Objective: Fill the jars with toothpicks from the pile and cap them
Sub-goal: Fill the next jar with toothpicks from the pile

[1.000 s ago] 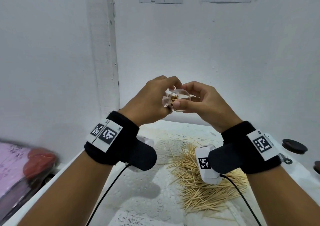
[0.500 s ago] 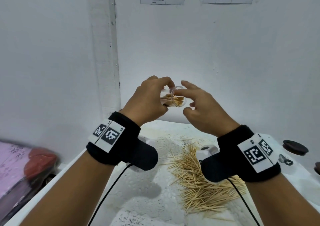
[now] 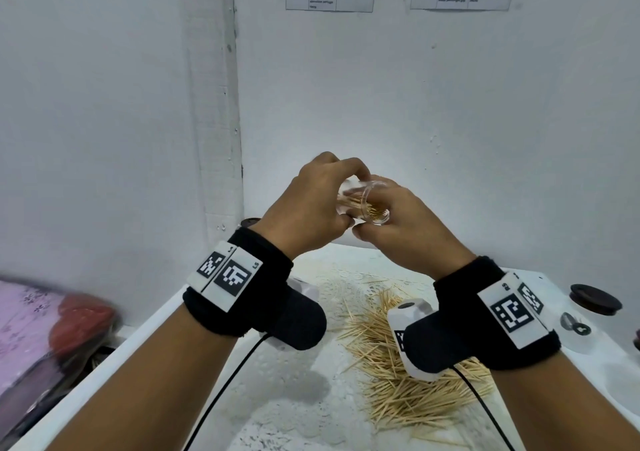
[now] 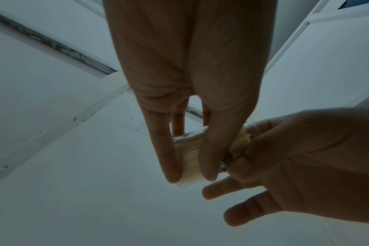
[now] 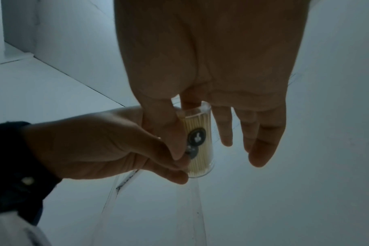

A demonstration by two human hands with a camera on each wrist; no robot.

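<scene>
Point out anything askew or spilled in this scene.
Nothing looks damaged. The jar is held tilted on its side in both hands, uncapped and packed with toothpicks. The toothpick pile lies loose on the table, with a few strays beyond it, as the task expects.

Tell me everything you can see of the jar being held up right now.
The jar is a small clear cylinder, plastic by its look, packed with pale toothpicks lying lengthwise. Its open mouth faces the head camera; no cap is on it. A round dark sticker sits on its side. It is held tilted in the air above the table, the left hand gripping its body, the right hand at its mouth end.
</scene>
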